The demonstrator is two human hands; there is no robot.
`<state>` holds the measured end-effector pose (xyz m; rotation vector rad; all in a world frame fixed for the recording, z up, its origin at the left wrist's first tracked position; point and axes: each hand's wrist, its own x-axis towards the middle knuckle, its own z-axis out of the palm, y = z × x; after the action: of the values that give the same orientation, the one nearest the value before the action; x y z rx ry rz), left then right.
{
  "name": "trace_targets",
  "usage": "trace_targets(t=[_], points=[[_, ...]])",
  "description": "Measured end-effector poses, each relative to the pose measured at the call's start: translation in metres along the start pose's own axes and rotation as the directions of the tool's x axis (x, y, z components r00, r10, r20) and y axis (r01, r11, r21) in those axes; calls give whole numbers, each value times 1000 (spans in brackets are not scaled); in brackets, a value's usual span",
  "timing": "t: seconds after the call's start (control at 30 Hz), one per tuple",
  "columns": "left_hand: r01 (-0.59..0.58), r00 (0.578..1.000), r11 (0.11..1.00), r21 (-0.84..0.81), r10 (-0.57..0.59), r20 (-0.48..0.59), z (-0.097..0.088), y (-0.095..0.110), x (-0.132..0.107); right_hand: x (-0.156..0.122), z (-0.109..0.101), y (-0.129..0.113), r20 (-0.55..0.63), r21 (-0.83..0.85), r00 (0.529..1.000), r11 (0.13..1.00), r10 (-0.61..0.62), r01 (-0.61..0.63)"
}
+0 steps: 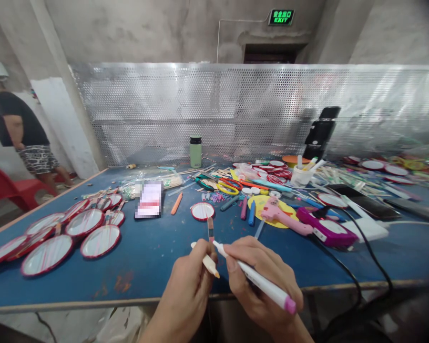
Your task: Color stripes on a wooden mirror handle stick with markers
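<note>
My left hand (pixel 189 281) is closed around a flat wooden stick (pixel 210 227) with dark painted bands. The stick's far end meets a white disc (pixel 202 211) with a red rim. Tucked in the same hand is a pale marker (pixel 210 265), its orange tip pointing toward me. My right hand (pixel 264 281) grips a white marker (pixel 260 282) with a pink end, pen-fashion, its front end at the stick close to my left fingers. The contact between tip and stick is too small to make out.
Several red-rimmed discs (pixel 100 242) lie at left beside a phone (pixel 149 200). An orange marker (pixel 177 204) and green bottle (pixel 196 151) are farther back. At right are a pink glue gun (pixel 286 216), purple device (pixel 327 230) and cables (pixel 368 247). A person (pixel 19 124) stands far left.
</note>
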<state>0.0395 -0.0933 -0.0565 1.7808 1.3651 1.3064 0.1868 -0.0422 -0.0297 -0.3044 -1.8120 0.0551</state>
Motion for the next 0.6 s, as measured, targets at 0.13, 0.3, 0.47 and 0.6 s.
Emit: trace_targets(t=[0.13, 0.3, 0.47, 0.6], points=[[-4, 1000, 1000, 1, 4, -4, 0, 1, 1, 1, 0, -1, 7, -8, 1000, 1000, 6, -6], [7, 1000, 1000, -2, -7, -3, 1, 0, 1, 0, 1, 0, -21, -25, 1000, 1000, 19, -20], [12, 1000, 1000, -12, -12, -8, 1, -2, 0, 0, 1, 0, -7, -13, 1000, 1000, 16, -16], [6, 1000, 1000, -11, -6, -8, 0, -1, 0, 0, 0, 0, -31, -50, 999, 999, 11, -13]])
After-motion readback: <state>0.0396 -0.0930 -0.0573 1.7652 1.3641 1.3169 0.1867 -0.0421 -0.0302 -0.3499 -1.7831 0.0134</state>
